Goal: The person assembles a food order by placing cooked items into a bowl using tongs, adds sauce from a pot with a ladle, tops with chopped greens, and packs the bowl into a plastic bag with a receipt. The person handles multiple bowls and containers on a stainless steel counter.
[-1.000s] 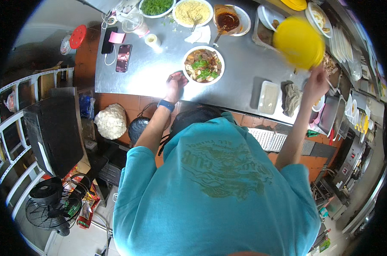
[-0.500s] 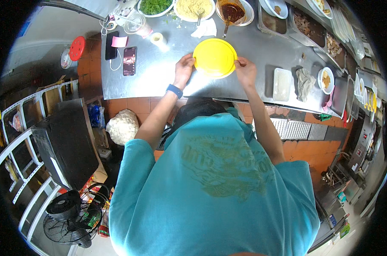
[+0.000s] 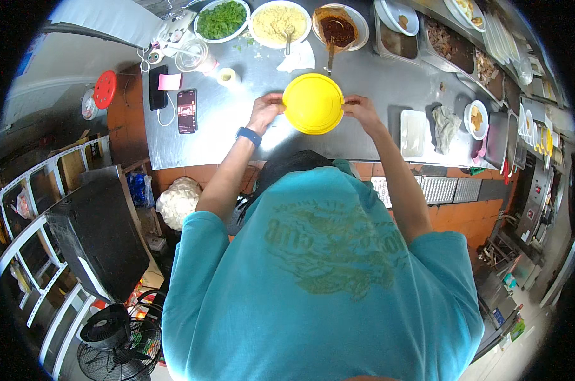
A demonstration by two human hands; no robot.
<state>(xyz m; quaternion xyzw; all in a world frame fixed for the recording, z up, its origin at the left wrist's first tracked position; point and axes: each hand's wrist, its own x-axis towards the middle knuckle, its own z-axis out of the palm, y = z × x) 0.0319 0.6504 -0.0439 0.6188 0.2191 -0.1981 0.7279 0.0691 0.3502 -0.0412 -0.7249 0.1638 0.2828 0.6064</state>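
**Yellow lid held at both sides over the steel counter**

The yellow round lid (image 3: 313, 103) sits flat over the middle of the steel counter (image 3: 237, 136), near its front edge. It looks like thin plastic to me, so probably light, a bit bendy and smooth enough to slip if pinched at one spot only. Holding it at opposite points of the rim seems the sane way, and that's how it's held: left hand (image 3: 266, 109) on the lid's left edge, right hand (image 3: 360, 109) on its right edge, fingers curled and clamped on the rim. What's under the lid I can't tell.

Working outward from the lid: just behind it there's a crumpled white napkin (image 3: 298, 58), then a bowl of dark red sauce (image 3: 340, 26), a bowl of pale minced stuff (image 3: 280, 23) and a bowl of greens (image 3: 222, 19). To the lid's left, a small cup (image 3: 226, 77) and two phones (image 3: 187, 110). To its right, a white rectangular tray (image 3: 413, 132) and a grey rag (image 3: 445, 124).

Open room is mostly the bare strip left and right of the lid; behind is crowded, and the counter edge is close in front.
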